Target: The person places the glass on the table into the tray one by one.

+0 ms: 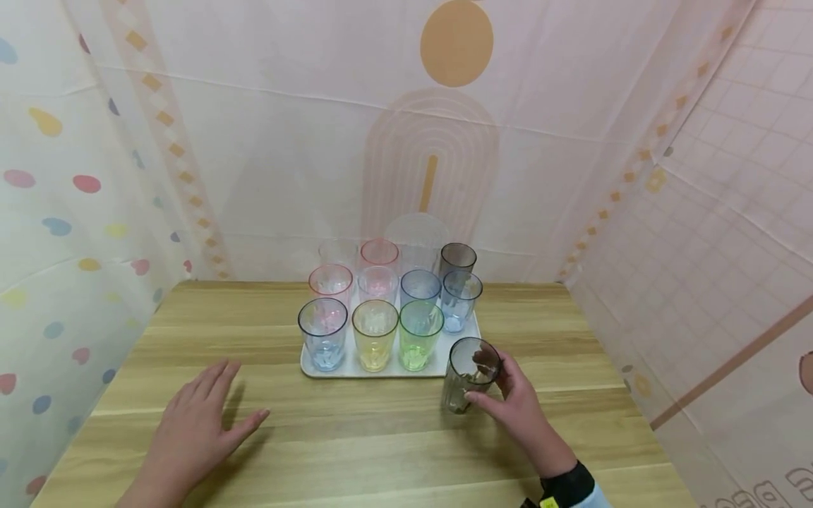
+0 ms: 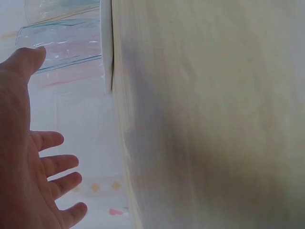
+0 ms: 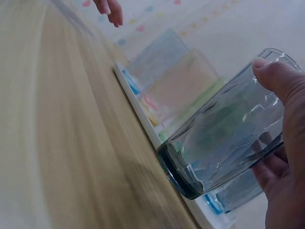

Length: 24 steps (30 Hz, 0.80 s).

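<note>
Gripping a grey glass (image 1: 468,374) with thumb and curled fingers, the right hand (image 1: 517,408) holds it just off the front right corner of the white tray (image 1: 308,368), its base at the wooden table (image 1: 381,451). Left of the tray's front edge, the left hand (image 1: 193,430) lies flat with fingers spread, holding nothing. Coloured glasses (image 1: 375,335) stand in rows on the tray.

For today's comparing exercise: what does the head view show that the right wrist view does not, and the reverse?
Only the head view shows the whole white tray with its rows of coloured cups and the left hand flat, fingers spread. Only the right wrist view shows the grey cup's thick base up close. Both show the right hand gripping the grey cup over the wooden table.
</note>
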{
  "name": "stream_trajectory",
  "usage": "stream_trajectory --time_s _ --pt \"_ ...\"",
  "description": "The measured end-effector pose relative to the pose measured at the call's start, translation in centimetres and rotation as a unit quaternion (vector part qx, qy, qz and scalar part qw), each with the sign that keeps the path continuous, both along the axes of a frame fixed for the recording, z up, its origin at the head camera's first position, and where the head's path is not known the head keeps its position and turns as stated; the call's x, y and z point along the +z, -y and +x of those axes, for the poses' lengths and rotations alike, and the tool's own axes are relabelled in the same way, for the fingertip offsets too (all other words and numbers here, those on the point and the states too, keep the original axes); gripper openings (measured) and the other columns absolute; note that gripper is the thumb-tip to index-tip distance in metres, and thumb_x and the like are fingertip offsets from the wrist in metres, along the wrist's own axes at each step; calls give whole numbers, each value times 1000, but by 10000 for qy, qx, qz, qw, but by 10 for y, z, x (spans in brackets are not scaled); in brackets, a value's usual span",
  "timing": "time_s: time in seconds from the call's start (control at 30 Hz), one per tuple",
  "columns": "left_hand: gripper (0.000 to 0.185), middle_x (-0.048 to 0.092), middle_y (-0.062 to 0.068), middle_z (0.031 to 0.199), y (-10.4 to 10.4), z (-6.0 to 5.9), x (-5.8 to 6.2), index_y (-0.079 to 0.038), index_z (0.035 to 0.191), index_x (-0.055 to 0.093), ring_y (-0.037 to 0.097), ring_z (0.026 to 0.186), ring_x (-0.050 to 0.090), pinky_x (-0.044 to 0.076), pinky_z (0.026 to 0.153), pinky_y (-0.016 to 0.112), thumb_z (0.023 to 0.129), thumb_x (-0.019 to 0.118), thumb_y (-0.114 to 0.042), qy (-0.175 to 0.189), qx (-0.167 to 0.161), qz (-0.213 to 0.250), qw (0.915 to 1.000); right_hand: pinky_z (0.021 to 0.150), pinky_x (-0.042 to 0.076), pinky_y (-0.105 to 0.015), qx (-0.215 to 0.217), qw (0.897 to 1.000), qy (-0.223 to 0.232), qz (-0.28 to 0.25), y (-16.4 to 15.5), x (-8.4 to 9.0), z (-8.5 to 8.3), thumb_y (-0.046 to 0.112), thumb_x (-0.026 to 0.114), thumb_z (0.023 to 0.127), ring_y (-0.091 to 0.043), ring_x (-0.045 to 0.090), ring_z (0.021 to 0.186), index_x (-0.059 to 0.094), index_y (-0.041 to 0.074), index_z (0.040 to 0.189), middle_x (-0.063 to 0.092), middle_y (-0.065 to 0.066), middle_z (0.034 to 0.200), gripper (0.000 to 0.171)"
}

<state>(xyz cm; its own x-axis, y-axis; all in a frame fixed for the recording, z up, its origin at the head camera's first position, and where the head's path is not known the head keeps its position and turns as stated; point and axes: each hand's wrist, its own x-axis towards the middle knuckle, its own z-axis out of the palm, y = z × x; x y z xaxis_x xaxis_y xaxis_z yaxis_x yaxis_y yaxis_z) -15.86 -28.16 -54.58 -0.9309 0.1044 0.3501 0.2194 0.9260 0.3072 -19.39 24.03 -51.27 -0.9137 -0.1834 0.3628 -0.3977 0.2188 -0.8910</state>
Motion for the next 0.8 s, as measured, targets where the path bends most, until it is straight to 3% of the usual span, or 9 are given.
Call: stream_trajectory --time_s 0.2,0.4,0.53,0.8 --pt "103 47 35 159 0 -2 -1 5 158 49 56 144 44 38 110 78 91 83 -66 5 37 -23 10000 120 40 -17 -343 9984 440 -35 -5 9 -33 -2 89 91 -35 56 147 49 0 158 61 -23 153 78" --pt "103 46 34 160 1 -1 0 5 158 49 56 144 44 38 110 78 91 83 -65 47 67 -55 10000 128 37 -33 -375 9971 661 -6 -3 14 -59 5 88 96 -33 51 152 46 5 162 56 -21 160 79" --pt "103 46 35 160 1 -1 1 5 158 48 56 143 44 37 109 78 91 85 -64 43 84 -78 9999 130 34 -47 -357 9974 619 11 -1 16 -68 6 88 96 -32 51 152 45 4 162 57 -18 159 79" --pt "103 47 34 159 3 -1 2 5 158 49 56 142 45 38 108 78 90 84 -65 18 80 -133 9999 131 34 -50 -369 9965 746 95 0 9 -76 9 89 96 -34 51 153 47 6 160 57 -19 159 77"
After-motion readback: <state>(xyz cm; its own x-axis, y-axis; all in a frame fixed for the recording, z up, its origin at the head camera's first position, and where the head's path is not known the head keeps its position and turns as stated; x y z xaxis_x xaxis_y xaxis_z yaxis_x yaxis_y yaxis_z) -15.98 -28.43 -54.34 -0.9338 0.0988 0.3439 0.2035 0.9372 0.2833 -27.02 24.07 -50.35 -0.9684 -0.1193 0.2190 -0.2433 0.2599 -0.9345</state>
